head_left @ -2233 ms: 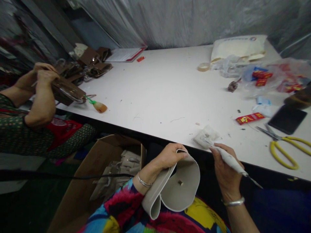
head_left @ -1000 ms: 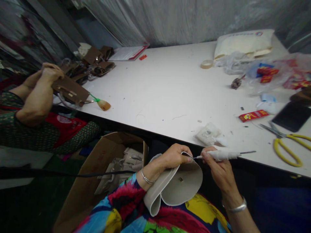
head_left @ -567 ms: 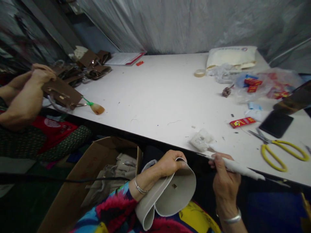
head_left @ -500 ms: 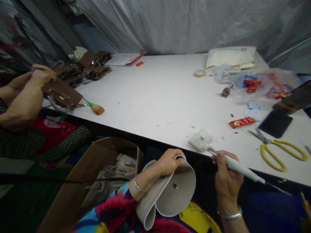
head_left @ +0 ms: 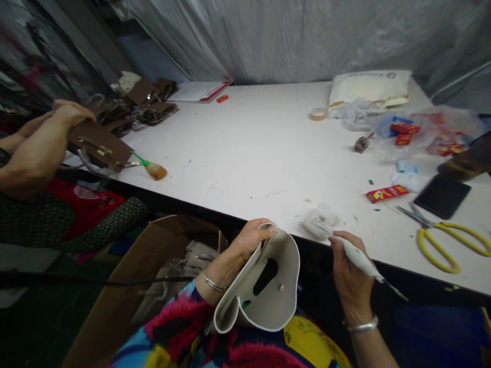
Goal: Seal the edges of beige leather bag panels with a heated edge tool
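My left hand (head_left: 251,239) is closed on the upper edge of a pale grey leather bag piece (head_left: 286,260), which curls open over my lap. A dark opening and a small metal stud show on the piece. In my right hand (head_left: 351,278) is a white-wrapped tool (head_left: 358,259) with a thin metal point at its rear. Its front end reaches a crumpled clear plastic wad (head_left: 321,221) at the table's front edge; whether it touches the wad is hard to tell.
Yellow-handled scissors (head_left: 441,240), a black phone (head_left: 442,196) and a red packet (head_left: 387,193) lie right. Left, another person's hands hold a brown bag (head_left: 100,145) beside a glue bottle (head_left: 155,170). A cardboard box (head_left: 126,271) with grey pieces stands below the table.
My left hand and the grey piece have moved up and left, and the piece has turned, showing its dark opening. My right hand has shifted slightly left, still holding the tool.
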A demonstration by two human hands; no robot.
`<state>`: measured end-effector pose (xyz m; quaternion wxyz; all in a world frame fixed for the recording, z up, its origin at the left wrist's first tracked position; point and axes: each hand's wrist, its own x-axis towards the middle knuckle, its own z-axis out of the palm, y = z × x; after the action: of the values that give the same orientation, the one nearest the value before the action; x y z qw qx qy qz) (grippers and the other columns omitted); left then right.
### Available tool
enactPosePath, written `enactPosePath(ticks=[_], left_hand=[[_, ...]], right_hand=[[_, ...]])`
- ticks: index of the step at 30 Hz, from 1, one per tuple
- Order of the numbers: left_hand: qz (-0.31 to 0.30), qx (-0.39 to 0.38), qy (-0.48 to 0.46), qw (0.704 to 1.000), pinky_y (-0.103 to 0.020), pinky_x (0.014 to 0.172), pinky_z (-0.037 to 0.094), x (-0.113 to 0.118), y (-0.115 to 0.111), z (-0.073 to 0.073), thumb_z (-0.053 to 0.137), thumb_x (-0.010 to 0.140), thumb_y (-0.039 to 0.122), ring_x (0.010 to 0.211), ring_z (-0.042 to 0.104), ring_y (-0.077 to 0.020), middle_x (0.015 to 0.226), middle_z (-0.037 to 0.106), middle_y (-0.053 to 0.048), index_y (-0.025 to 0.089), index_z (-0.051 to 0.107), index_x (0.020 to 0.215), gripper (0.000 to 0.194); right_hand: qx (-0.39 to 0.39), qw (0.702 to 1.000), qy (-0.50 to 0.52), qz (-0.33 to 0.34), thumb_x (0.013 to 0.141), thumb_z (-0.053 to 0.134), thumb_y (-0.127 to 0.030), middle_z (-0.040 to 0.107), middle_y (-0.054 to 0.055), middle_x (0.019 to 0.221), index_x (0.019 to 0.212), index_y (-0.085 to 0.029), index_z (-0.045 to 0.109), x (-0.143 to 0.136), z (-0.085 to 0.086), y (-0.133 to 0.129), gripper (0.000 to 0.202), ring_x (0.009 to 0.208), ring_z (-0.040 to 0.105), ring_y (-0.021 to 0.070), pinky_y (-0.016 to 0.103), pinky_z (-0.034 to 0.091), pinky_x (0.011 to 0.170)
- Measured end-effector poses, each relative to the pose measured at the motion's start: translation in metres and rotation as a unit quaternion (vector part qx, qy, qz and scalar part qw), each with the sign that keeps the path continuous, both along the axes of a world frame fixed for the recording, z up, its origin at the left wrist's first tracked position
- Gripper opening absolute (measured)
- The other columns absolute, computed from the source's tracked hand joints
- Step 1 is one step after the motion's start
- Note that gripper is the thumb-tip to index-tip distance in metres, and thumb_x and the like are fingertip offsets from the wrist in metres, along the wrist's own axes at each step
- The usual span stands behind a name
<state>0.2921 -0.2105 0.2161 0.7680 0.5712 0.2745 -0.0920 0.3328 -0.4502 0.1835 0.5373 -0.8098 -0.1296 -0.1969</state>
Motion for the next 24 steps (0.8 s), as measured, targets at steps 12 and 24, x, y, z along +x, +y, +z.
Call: enactPosePath(ticks=[12,24], left_hand=[[-0.057,-0.006,0.018,0.998,-0.027,0.064,0.044,0.001,-0.012,-0.008,0.086,0.054,0.032,0.062,0.055,-0.0118,0.067,0.063,0.000,0.013,0.069,0.080,0.036],[-0.126,-0.049,0.004,0.991,-0.025,0.063,0.040,-0.004,-0.014,-0.003,0.090,0.055,0.038,0.061,0.052,-0.0094,0.069,0.063,0.001,0.012,0.069,0.081,0.042]], right_hand=[[0.000,1.000,-0.016,0.008,0.103,0.066,-0.040,0.072,0.008,0.102,0.106,-0.016,0.072,0.003,0.000,-0.003,0.025,0.093,0.069,0.0214,0.035,0.053,0.089],[0.138,0.957,0.228,0.119,0.094,0.074,-0.054,0.072,0.002,0.084,0.095,-0.019,0.073,-0.019,0.012,0.014,0.034,0.075,0.069,0.0184,0.030,0.054,0.073]])
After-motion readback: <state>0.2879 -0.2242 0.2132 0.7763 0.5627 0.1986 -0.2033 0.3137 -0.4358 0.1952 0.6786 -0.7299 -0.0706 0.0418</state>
